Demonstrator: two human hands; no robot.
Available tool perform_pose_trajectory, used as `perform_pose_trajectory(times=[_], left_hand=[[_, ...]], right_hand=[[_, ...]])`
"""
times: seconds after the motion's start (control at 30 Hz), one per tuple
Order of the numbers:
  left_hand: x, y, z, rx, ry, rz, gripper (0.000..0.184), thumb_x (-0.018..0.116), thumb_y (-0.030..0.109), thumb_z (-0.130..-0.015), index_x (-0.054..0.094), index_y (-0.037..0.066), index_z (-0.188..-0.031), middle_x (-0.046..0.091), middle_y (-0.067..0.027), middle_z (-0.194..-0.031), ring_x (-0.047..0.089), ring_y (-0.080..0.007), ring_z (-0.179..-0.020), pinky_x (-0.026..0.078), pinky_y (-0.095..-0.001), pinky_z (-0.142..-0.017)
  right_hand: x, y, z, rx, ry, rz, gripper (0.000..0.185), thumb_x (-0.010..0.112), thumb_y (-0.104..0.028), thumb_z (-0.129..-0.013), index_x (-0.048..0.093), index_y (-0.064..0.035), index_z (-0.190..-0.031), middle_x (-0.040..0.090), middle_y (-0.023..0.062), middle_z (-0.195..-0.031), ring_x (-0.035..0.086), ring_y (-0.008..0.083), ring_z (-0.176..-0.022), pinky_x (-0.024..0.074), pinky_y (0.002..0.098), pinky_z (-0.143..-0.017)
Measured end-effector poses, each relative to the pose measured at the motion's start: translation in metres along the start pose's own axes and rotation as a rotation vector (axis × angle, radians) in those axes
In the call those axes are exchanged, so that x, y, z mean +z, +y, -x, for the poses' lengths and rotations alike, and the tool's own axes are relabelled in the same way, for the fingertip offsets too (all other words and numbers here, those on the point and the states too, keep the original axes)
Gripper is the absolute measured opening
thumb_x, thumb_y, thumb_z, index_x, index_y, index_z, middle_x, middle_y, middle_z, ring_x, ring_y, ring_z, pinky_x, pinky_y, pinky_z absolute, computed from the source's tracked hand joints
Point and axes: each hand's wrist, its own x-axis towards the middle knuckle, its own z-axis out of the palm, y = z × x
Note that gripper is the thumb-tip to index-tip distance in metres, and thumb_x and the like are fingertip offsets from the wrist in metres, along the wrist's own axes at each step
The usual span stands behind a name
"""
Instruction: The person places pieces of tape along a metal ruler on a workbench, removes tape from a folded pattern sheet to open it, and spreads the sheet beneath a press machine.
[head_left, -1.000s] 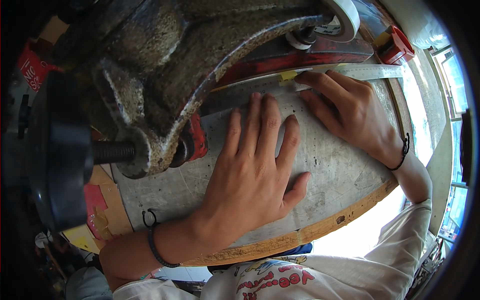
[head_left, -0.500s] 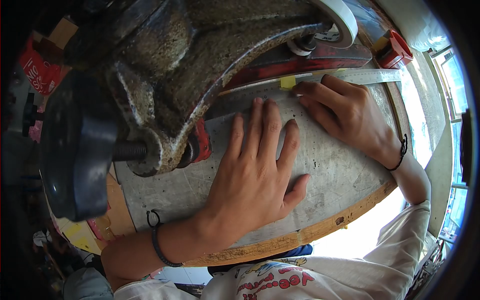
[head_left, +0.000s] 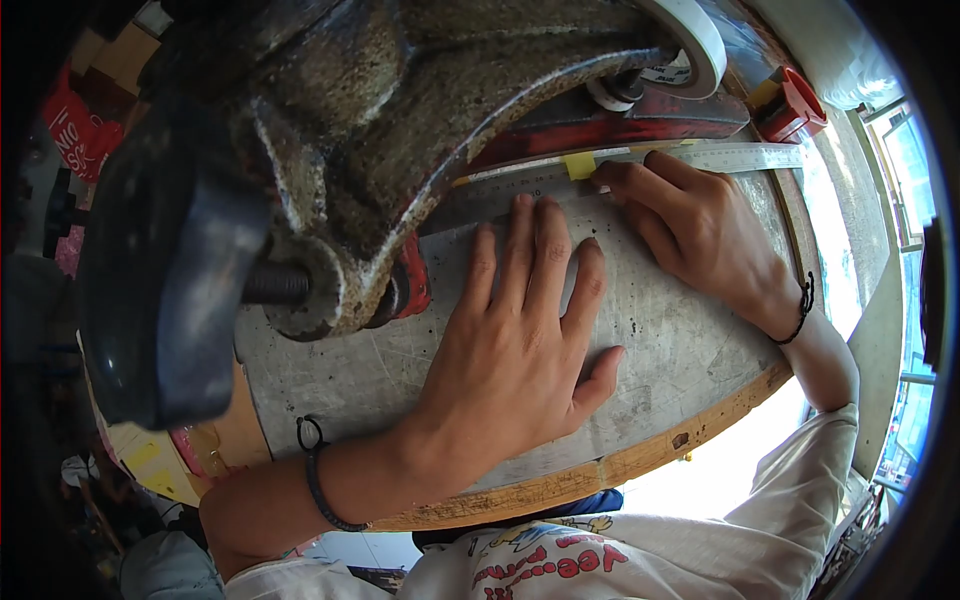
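My left hand (head_left: 515, 340) lies spread on the grey metal plate (head_left: 660, 360), its middle fingertips touching the edge of a steel ruler (head_left: 745, 156). The ruler runs along the foot of a red metal bar (head_left: 640, 118). Bent at the ruler beside a small yellow tape piece (head_left: 579, 165) is my right hand (head_left: 700, 220), its thumb and index finger pinched together. Whatever sits between those fingertips is too small to make out.
A large rusty cast machine arm (head_left: 400, 110) with a black knob (head_left: 165, 290) hangs over the plate's left and back. A white tape roll (head_left: 706, 50) and a red container (head_left: 795, 108) are at the back right. Wooden edging (head_left: 600, 470) borders the plate's front.
The machine arm and knob have shifted slightly right in view. Both hands stay almost in place, and more of the yellow tape piece shows beside my right fingertips.
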Motion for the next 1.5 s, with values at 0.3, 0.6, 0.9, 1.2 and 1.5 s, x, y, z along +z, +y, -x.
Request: perform_pose_trajectory(times=[0.3, 0.6, 0.9, 1.2, 1.5], left_hand=[[-0.0011, 0.0003, -0.0006, 0.001, -0.008, -0.006, 0.069, 0.062, 0.039, -0.085, 0.047, -0.008, -0.133, 0.037, -0.0380, -0.139, 0.040, -0.0531, -0.131, 0.033, -0.0593, -0.108], [-0.0014, 0.0004, -0.0012, -0.003, -0.011, -0.005, 0.069, 0.063, 0.038, -0.084, 0.047, -0.008, -0.133, 0.037, -0.0379, -0.139, 0.040, -0.0526, -0.131, 0.033, -0.0589, -0.108], [-0.0021, 0.0006, -0.0023, 0.003, -0.013, -0.015, 0.068, 0.063, 0.039, -0.084, 0.048, -0.008, -0.132, 0.040, -0.0376, -0.138, 0.042, -0.0526, -0.130, 0.035, -0.0593, -0.107], [-0.0026, 0.0000, -0.0025, 0.005, -0.021, -0.021, 0.069, 0.062, 0.039, -0.084, 0.048, -0.007, -0.133, 0.040, -0.0372, -0.137, 0.042, -0.0529, -0.129, 0.035, -0.0599, -0.107], [-0.0023, 0.0004, -0.0021, 0.005, -0.027, -0.033, 0.070, 0.062, 0.040, -0.084, 0.047, -0.006, -0.134, 0.039, -0.0372, -0.139, 0.041, -0.0527, -0.131, 0.034, -0.0601, -0.107]], right_hand=[[0.0014, 0.0004, -0.0011, -0.004, 0.009, -0.025, 0.022, 0.061, -0.014, -0.094, 0.063, -0.0092, -0.115, 0.066, 0.0134, -0.089, 0.069, 0.0340, -0.070, 0.0554, 0.0429, -0.059], [0.0024, 0.0008, 0.0000, 0.016, 0.008, -0.024, 0.023, 0.061, -0.014, -0.093, 0.063, -0.0106, -0.115, 0.066, 0.0139, -0.090, 0.068, 0.0355, -0.071, 0.0552, 0.0447, -0.061], [0.0001, 0.0003, 0.0002, 0.009, -0.010, -0.014, 0.025, 0.061, -0.014, -0.093, 0.062, -0.0113, -0.118, 0.065, 0.0126, -0.091, 0.068, 0.0349, -0.073, 0.0555, 0.0441, -0.062], [-0.0001, -0.0006, -0.0003, 0.008, -0.011, -0.010, 0.027, 0.059, -0.015, -0.094, 0.062, -0.0113, -0.121, 0.065, 0.0128, -0.091, 0.069, 0.0349, -0.074, 0.0555, 0.0441, -0.063], [0.0005, 0.0004, 0.0000, 0.003, 0.002, -0.016, 0.027, 0.060, -0.015, -0.093, 0.062, -0.0108, -0.120, 0.065, 0.0125, -0.091, 0.069, 0.0343, -0.073, 0.0556, 0.0432, -0.062]])
